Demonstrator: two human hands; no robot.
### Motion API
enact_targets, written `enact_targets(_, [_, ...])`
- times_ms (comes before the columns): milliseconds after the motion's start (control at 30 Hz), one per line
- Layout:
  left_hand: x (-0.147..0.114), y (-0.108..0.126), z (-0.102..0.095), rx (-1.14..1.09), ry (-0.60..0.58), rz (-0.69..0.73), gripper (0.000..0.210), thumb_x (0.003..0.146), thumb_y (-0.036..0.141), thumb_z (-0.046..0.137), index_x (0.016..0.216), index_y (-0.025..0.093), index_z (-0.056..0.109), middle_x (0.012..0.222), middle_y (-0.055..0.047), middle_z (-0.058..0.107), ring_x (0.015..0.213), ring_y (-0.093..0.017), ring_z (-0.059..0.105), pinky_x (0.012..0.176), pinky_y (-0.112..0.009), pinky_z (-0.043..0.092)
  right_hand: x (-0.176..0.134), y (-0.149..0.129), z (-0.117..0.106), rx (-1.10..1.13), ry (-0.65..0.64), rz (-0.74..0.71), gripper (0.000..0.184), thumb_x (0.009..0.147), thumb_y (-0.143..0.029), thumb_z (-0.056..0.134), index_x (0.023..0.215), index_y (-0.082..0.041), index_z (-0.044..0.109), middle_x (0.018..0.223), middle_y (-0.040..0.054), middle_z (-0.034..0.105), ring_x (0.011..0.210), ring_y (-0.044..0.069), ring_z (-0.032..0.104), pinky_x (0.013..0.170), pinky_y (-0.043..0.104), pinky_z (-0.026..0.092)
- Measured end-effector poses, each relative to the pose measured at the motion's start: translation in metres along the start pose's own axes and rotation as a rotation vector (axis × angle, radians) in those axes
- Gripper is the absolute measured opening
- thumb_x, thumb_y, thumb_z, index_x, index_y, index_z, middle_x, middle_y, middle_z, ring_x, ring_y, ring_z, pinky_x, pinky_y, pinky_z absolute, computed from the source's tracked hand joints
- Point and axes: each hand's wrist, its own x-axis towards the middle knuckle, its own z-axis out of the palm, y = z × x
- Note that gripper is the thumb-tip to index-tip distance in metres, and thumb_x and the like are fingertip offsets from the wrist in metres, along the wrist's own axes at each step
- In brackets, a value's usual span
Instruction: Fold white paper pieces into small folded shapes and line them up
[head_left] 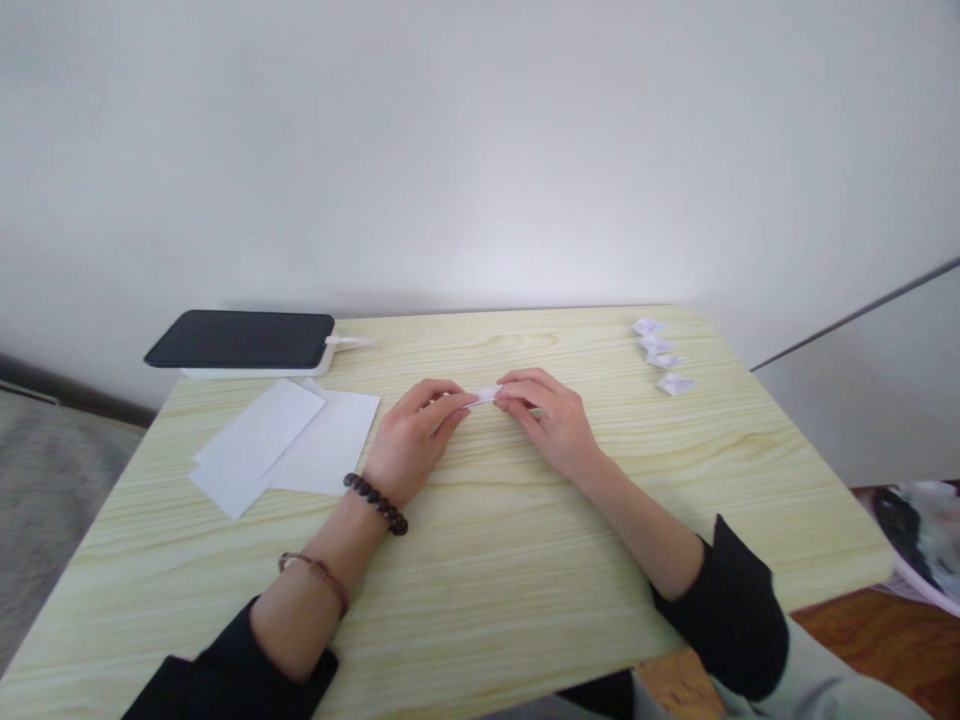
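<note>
A small folded white paper (pixel 484 394) is pinched at its two ends, just above the middle of the table. My left hand (pixel 421 425) closes its thumb and fingers on the left end. At the right end, my right hand (pixel 549 415) grips it the same way. Fingertips cover both ends, so only a short middle strip shows. Left of my left hand lie loose white paper sheets (pixel 259 440), overlapping one another. Several small folded paper boats (pixel 675 383) stand in a row at the back right.
A black phone (pixel 241 340) lies on a white block at the back left, with a white cable (pixel 352 342) at its right end. The wood-grain table (pixel 480 580) meets a white wall (pixel 480 150) behind. Beyond the right edge, a bin with bags (pixel 926 535) stands on the floor.
</note>
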Motion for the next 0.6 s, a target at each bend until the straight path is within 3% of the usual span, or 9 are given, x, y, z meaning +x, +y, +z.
enact_targets(100, [-0.0008,-0.0011,0.0003,0.02,0.012,0.006,0.018,0.089,0.019,0.054,0.1,0.02,0.069,0.103,-0.007,0.066,0.085,-0.015,0.063,0.074,-0.027,0.052,-0.0003,-0.0001,-0.0005,-0.003,0.001,0.023,0.015,0.091,-0.025,0.052,0.088,-0.021,0.066,0.102,0.0067,0.066,0.091,0.014,0.064,0.074,0.025,0.053])
enact_targets(200, [-0.0016,-0.0024,0.0002,0.044,0.008,0.02,0.019,0.089,0.02,0.055,0.1,0.02,0.07,0.107,-0.008,0.067,0.09,-0.017,0.063,0.079,-0.031,0.052,-0.0007,0.0006,-0.0004,0.017,-0.005,-0.02,0.015,0.091,-0.023,0.052,0.088,-0.02,0.066,0.09,0.0051,0.068,0.085,0.014,0.064,0.077,0.026,0.053])
enact_targets(600, [0.0029,0.0068,-0.003,0.004,-0.019,-0.002,0.017,0.086,0.027,0.059,0.099,0.019,0.067,0.084,-0.005,0.07,0.081,-0.018,0.06,0.077,-0.033,0.05,-0.0017,-0.0008,-0.0004,0.025,-0.027,-0.078,0.013,0.091,-0.022,0.052,0.091,-0.021,0.065,0.091,0.0041,0.069,0.085,0.013,0.064,0.076,0.025,0.052])
